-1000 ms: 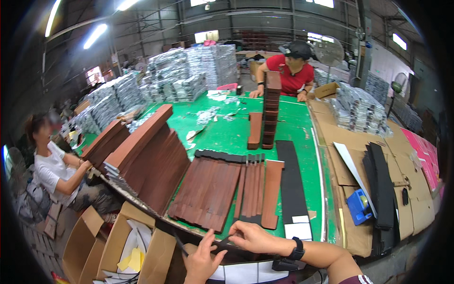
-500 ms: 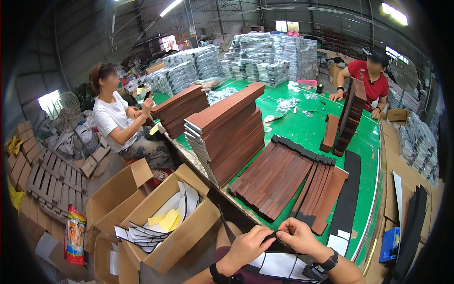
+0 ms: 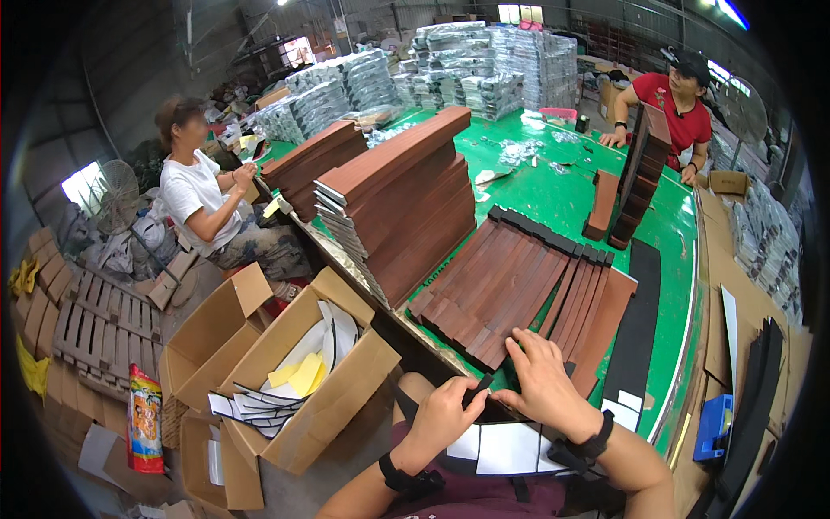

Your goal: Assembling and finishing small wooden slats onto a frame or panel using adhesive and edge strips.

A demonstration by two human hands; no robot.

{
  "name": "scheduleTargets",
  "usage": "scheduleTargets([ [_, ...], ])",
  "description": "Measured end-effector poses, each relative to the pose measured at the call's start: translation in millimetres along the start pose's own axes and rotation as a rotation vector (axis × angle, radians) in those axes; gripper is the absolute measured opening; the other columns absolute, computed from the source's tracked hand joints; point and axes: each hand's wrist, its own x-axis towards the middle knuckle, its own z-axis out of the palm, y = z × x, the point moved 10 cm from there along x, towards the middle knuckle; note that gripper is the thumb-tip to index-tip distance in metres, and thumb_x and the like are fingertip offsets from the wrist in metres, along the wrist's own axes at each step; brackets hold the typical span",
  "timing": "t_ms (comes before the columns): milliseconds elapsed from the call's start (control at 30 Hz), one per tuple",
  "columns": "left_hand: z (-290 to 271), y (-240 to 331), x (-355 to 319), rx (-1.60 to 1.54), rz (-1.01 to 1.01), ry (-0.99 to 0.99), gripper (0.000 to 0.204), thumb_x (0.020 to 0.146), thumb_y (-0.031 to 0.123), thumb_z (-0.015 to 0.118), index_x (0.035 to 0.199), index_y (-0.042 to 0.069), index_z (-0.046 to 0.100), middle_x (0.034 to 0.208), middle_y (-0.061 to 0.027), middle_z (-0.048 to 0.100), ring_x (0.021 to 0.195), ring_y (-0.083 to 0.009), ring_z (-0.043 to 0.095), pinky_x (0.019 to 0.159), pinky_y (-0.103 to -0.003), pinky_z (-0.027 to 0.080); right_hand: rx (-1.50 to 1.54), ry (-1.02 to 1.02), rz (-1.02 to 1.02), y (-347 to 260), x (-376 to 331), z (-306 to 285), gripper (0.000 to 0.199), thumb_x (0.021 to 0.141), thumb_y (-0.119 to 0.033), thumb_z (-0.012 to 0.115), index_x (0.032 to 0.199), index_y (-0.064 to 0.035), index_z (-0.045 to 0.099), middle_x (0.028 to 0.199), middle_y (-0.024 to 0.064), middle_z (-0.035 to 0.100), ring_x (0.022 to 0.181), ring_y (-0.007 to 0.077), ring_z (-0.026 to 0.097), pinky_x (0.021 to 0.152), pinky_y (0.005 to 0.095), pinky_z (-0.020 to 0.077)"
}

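My left hand pinches a small black piece, which looks like foam, above my lap. My right hand is open just beside it, fingers spread towards the near ends of the brown wooden slats; whether the fingertips touch them I cannot tell. These slats lie side by side with black pieces along their far ends. A narrower group of slats lies to their right. Across my lap rests a black strip with white backing sections, partly hidden by my right wrist.
Brown boards stand in a tall stack on the green table. A long black strip lies at right. Cardboard boxes with white offcuts stand lower left. One person sits at left; another stands far right.
My hands have moved apart; the right one has spread its fingers and reached up towards the slats. The left one still pinches a black piece. The seated person's hands have lowered slightly.
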Motion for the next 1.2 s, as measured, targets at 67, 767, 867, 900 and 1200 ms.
scheduleTargets([
  [67, 8.6, 0.2, -0.7, -0.111, 0.035, 0.010, 0.024, 0.086, 0.016, 0.077, 0.100, 0.000, 0.066, 0.106, -0.0161, 0.073, 0.085, -0.0323, 0.072, 0.072, -0.038, 0.057, -0.080, -0.020, -0.003, 5.6, 0.5, 12.4, 0.067, 0.079, -0.021, 0.079, 0.133, 0.0065, 0.051, 0.140, 0.0250, 0.049, 0.137, 0.0421, 0.043, 0.112, 0.0536, 0.0322],
  [767, 2.6, 39.9, 20.3, 0.145, 0.017, 0.012, 0.018, 0.084, 0.015, 0.078, 0.093, 0.004, 0.068, 0.083, -0.0091, 0.067, 0.074, -0.0280, 0.066, 0.064, -0.039, 0.052, -0.054, 0.015, 0.115, 27.0, -20.3, 2.5, 0.066, 0.077, -0.020, 0.078, 0.134, 0.0014, 0.053, 0.138, 0.0217, 0.050, 0.137, 0.0421, 0.041, 0.113, 0.0559, 0.0311],
  [867, 3.4, 38.1, 23.7, 0.130, -0.009, 0.011, 0.018, 0.083, 0.014, 0.079, 0.092, 0.003, 0.067, 0.081, -0.0094, 0.066, 0.073, -0.0283, 0.064, 0.064, -0.039, 0.052, -0.056, 0.024, 0.110, 25.5, -19.0, -0.3, 0.061, 0.079, -0.021, 0.076, 0.131, 0.0043, 0.056, 0.140, 0.0235, 0.049, 0.138, 0.0410, 0.040, 0.112, 0.0542, 0.0320],
  [900, 3.0, 39.2, 25.3, 0.139, -0.006, 0.010, 0.018, 0.083, 0.014, 0.079, 0.092, 0.003, 0.067, 0.081, -0.0097, 0.066, 0.073, -0.0282, 0.065, 0.064, -0.039, 0.052, -0.051, 0.014, 0.118, 26.3, -18.9, 0.0, 0.061, 0.079, -0.021, 0.076, 0.131, 0.0043, 0.056, 0.140, 0.0235, 0.049, 0.138, 0.0410, 0.040, 0.112, 0.0542, 0.0320],
  [1200, 5.8, 46.6, 34.4, 0.172, 0.016, 0.002, 0.020, 0.087, 0.018, 0.076, 0.095, 0.001, 0.069, 0.085, -0.0136, 0.066, 0.066, -0.0296, 0.068, 0.058, -0.039, 0.054, -0.008, -0.008, 0.129, 32.7, -18.3, 3.2, 0.063, 0.076, -0.019, 0.079, 0.131, 0.0018, 0.056, 0.145, 0.0215, 0.049, 0.142, 0.0393, 0.038, 0.114, 0.0540, 0.0305],
])
